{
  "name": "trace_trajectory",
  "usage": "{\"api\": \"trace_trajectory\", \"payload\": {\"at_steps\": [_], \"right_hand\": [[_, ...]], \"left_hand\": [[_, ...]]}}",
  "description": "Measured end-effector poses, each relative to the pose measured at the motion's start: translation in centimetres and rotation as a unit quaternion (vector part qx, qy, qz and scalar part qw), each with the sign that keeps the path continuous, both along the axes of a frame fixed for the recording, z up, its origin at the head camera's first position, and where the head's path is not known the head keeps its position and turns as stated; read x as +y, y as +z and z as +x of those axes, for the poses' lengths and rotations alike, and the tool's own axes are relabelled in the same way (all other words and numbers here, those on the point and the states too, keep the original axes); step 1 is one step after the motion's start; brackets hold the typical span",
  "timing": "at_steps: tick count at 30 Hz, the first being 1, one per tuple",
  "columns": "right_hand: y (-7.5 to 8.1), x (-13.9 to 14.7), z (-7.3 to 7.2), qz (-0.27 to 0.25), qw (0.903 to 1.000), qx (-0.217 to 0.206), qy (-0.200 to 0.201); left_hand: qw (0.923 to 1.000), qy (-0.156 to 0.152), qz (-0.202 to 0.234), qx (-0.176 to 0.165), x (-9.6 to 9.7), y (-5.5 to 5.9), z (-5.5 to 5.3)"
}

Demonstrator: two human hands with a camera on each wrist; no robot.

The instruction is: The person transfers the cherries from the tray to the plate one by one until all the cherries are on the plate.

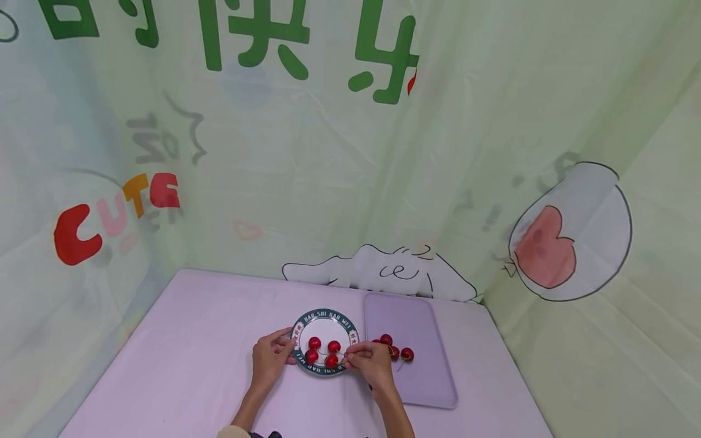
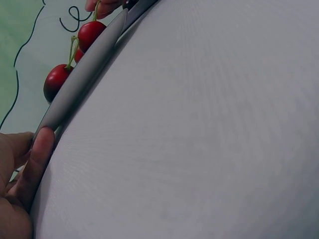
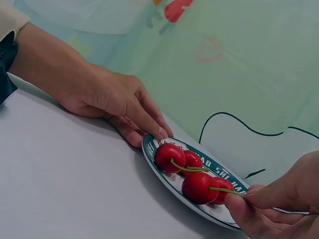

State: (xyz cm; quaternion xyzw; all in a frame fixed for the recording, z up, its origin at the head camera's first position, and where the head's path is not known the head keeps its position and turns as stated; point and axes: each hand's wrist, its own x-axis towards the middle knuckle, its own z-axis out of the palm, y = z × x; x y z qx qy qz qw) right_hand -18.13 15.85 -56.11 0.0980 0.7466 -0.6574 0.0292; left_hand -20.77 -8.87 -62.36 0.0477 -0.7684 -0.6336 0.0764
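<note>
A round white plate (image 1: 327, 328) with a dark green lettered rim lies on the table, bearing several red cherries (image 3: 199, 188) with green stems. At its left edge my left hand (image 1: 268, 360) grips the rim, thumb on top and fingers lower down, as the left wrist view shows. Over the plate's right edge, my right hand (image 3: 281, 201) pinches a cherry's green stem (image 3: 227, 190) between thumb and fingertips. That stem's cherry sits low among the others; whether it touches the plate I cannot tell. In the head view the right hand hides part of the rim.
Right of the plate lies a pale purple tray (image 1: 405, 319) holding more cherries (image 1: 406, 354), some partly behind the right hand. A light cloth covers the table (image 1: 219, 322). Printed curtains (image 1: 306, 182) hang behind it and along both sides.
</note>
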Motion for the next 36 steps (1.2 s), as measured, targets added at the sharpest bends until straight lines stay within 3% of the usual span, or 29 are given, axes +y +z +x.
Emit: {"api": "trace_trajectory", "payload": {"at_steps": [6, 17, 31, 36], "right_hand": [[-0.4, -0.3, -0.2, 0.018, 0.9998, 0.002, 0.002], [-0.6, -0.9, -0.3, 0.033, 0.9990, 0.028, 0.006], [-1.3, -1.4, -0.3, 0.113, 0.9918, 0.058, 0.013], [-1.7, -1.5, -0.5, 0.152, 0.9839, 0.093, 0.010]], "left_hand": [[1.0000, 0.000, -0.002, 0.000, 0.0, -0.2, -0.2], [1.0000, -0.001, -0.003, 0.001, 0.1, 0.5, 0.3], [1.0000, -0.003, -0.003, -0.001, 0.1, 0.7, 0.4], [1.0000, -0.002, -0.003, 0.000, 0.2, 0.7, 0.5]]}}
